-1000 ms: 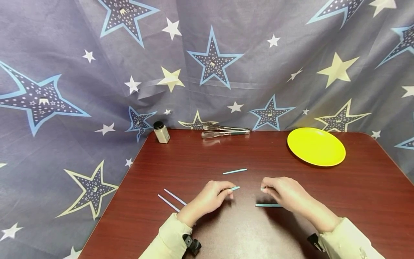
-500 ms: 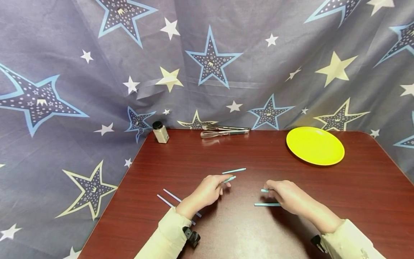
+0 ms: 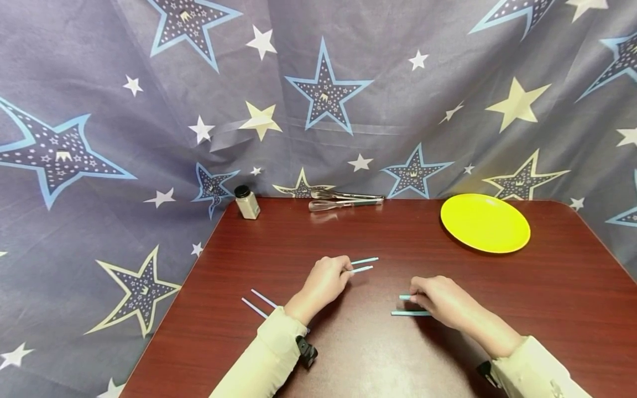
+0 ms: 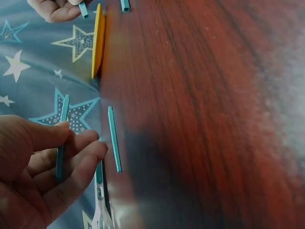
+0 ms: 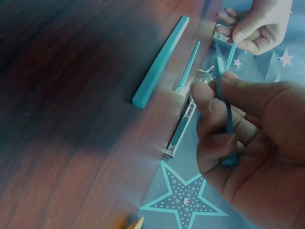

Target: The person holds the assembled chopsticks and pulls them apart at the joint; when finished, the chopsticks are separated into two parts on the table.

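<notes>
My left hand (image 3: 325, 282) pinches a slim teal stick (image 4: 64, 107) between thumb and fingers, its free end (image 3: 363, 269) pointing right. Just beyond it lies a similar teal stick (image 3: 365, 260) on the table; in the left wrist view a gap separates the two. On the right, my right hand (image 3: 443, 301) pinches another teal stick (image 5: 219, 71), slightly above the table. Below that hand a further teal stick (image 3: 409, 313) lies flat, its right end hidden by the hand in the head view; the right wrist view shows this stick (image 5: 161, 62) whole.
Two lilac sticks (image 3: 264, 298) lie by my left forearm, partly covered by the sleeve. Along the back of the brown table (image 3: 398, 232) are a black-capped jar (image 3: 247, 203), metal tongs (image 3: 345, 203) and a yellow plate (image 3: 485, 224). A star-patterned cloth (image 3: 348, 155) hangs behind.
My left hand has moved away from me with its stick, up to the stick lying farther back. The right hand has stayed nearly in place, its stick dipping slightly toward the one below.
</notes>
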`<state>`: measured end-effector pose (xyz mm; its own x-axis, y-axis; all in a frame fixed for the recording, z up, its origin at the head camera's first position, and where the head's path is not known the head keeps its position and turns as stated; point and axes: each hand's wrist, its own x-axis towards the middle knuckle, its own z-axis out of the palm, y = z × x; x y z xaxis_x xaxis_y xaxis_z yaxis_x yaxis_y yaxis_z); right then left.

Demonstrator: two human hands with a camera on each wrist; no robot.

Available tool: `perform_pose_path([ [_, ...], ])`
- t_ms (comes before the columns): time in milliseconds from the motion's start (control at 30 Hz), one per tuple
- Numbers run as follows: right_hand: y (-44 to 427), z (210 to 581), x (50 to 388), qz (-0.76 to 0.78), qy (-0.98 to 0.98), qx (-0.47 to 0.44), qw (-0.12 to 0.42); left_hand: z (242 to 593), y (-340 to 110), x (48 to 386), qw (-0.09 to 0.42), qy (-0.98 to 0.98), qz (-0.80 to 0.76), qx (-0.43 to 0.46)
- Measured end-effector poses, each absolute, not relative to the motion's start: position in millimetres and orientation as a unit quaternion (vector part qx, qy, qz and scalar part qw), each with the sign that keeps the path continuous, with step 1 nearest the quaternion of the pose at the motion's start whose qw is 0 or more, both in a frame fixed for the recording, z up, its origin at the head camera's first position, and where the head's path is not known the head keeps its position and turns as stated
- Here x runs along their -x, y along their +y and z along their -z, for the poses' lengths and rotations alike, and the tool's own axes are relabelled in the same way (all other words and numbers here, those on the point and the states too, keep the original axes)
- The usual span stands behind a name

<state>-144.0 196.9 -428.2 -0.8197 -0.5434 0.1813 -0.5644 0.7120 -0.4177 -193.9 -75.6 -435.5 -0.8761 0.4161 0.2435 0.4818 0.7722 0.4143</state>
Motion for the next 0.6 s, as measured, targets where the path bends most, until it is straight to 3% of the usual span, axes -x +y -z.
perform_pose_path([
  [600, 193, 435, 147, -0.236, -0.916, -0.321, 0.049, 437, -47, 211, 0.060, -0.971, 0.113, 0.200],
])
